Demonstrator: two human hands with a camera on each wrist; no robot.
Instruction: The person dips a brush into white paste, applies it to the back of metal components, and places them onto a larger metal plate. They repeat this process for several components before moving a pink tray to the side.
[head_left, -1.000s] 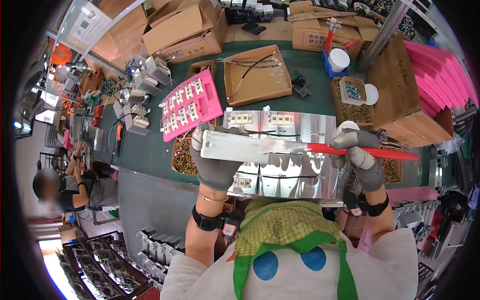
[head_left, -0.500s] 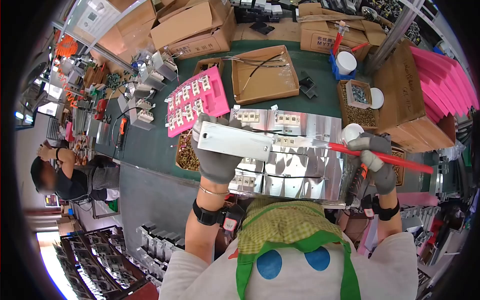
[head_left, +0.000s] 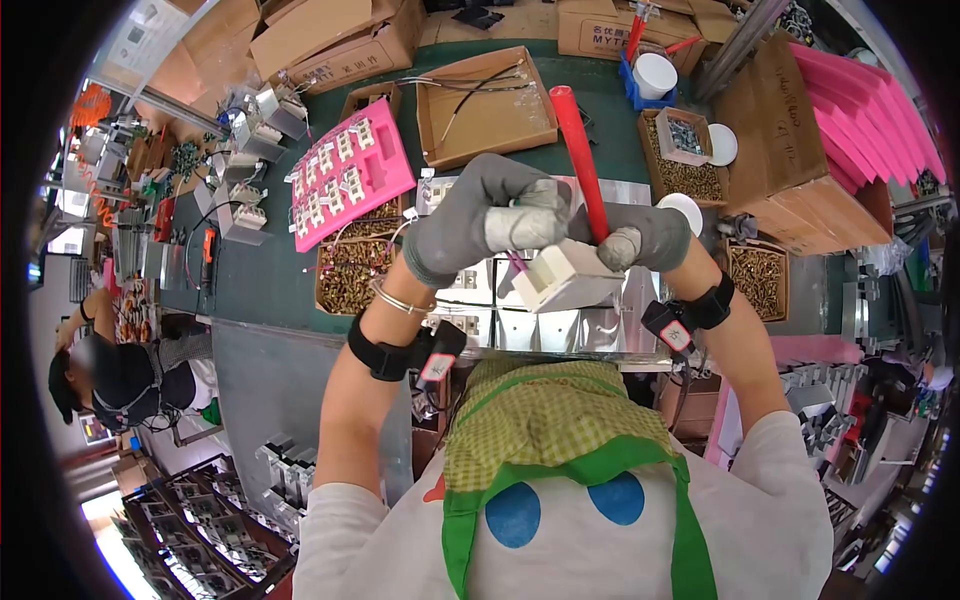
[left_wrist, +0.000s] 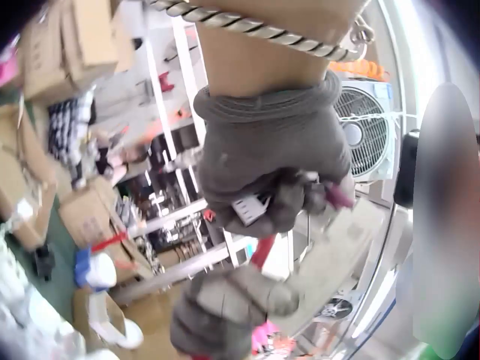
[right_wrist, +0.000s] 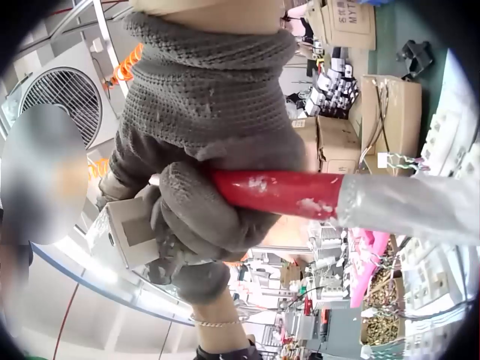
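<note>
- The left hand (head_left: 480,215) is curling its fingers (head_left: 522,226) over the top of a white module (head_left: 565,278) and clamping it. A small white connector (left_wrist: 247,210) is being pinched under the same fingers.
- The right hand (head_left: 645,238) is wrapping its fingers tight round a red-handled tool (head_left: 578,140) while bracing the module's far side. The module is sitting between both hands, raised off the surface.
- The handle is pointing up and away from the fingers, and its working end is hidden among them.
- The step appears to be readying the module in hand. The next move is probably calling for a steady left grip while the tool is being turned toward the module.
- Below the fingers, metal plates (head_left: 600,325) are lying on the green surface (head_left: 270,270). Beyond the left fingers, a pink tray (head_left: 345,185) is holding similar modules.
</note>
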